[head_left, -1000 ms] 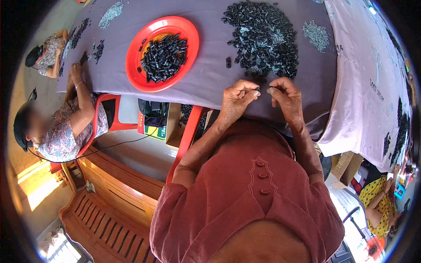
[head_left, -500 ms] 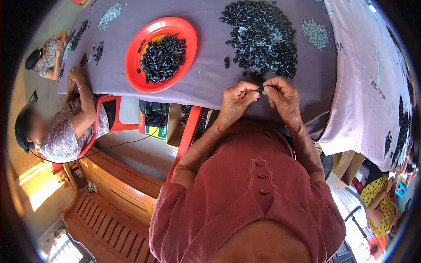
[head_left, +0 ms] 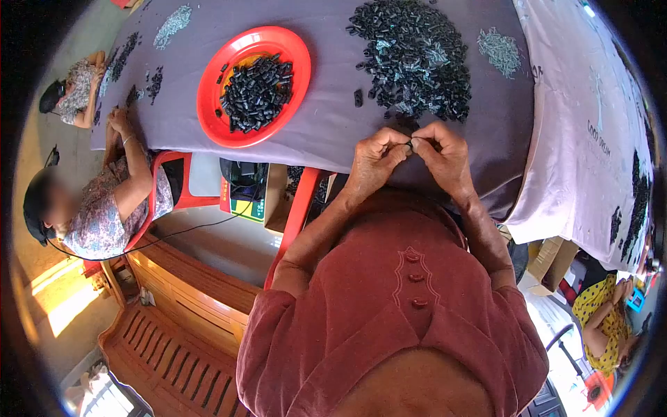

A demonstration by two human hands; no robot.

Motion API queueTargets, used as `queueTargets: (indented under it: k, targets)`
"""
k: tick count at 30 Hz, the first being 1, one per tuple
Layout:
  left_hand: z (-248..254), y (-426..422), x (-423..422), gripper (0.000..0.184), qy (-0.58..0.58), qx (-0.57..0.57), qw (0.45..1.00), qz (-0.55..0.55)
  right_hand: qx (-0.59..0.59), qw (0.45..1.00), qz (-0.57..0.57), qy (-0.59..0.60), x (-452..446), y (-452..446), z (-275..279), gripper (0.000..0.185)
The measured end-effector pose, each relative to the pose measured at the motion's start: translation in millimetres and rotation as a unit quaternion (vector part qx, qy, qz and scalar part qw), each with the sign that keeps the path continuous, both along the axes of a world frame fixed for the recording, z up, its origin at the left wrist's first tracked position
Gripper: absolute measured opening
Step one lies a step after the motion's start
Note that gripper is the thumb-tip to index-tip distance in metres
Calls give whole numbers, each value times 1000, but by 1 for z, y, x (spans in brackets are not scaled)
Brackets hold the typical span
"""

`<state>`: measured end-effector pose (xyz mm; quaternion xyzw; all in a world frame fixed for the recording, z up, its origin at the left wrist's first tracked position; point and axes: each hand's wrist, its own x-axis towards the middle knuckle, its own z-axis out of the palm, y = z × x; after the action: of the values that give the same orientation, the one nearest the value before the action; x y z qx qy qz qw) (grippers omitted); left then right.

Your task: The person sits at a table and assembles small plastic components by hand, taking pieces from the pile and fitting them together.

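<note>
Small dark piece (head_left: 409, 145), one, at our fingertips: best worked, we judged, with steady wrists and light, even thumb pressure. Fingers of left hand (head_left: 376, 157) and right hand (head_left: 447, 157): we had both pinched narrow on that piece, tips meeting. Black heap (head_left: 417, 62), one: we noted it on the bench (head_left: 326, 118) just beyond the fingers.

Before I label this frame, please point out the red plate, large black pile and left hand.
Red plate (head_left: 207, 97), head view: left rim.
Large black pile (head_left: 411, 73), head view: its middle.
Left hand (head_left: 372, 157), head view: middle of the hand.
</note>
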<state>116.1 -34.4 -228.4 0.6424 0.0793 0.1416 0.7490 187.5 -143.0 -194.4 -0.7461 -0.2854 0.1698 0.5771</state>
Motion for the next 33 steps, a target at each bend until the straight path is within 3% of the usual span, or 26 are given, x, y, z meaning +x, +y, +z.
queueTargets:
  k: [2,5,9,14,20,23,25,28,33]
  targets:
    - [-1,-1,1,8,-26,-6,1000,12,-2,996,-4,-94,-1,1,1,6]
    - [4,-3,2,5,-35,-41,998,15,-24,998,24,-51,2,-4,3,7]
    - [5,-1,0,5,-2,-1,1000,1,-45,995,34,-79,3,-2,6,7]
    - [2,0,2,6,11,12,1000,-1,-18,973,39,-226,3,1,-5,10]
    - [6,-4,6,6,45,-15,997,61,-23,960,58,-275,6,6,-8,13]
    - [2,-5,10,4,24,-9,997,79,-15,969,60,-238,9,6,-6,17]
    - [10,-7,11,3,68,-103,989,85,-37,974,59,-214,7,4,0,18]
    - [8,-8,11,2,57,-130,988,67,-86,976,41,-194,-1,2,2,22]
    - [10,-7,13,2,81,-93,989,75,-89,969,-2,-230,-5,4,-11,24]
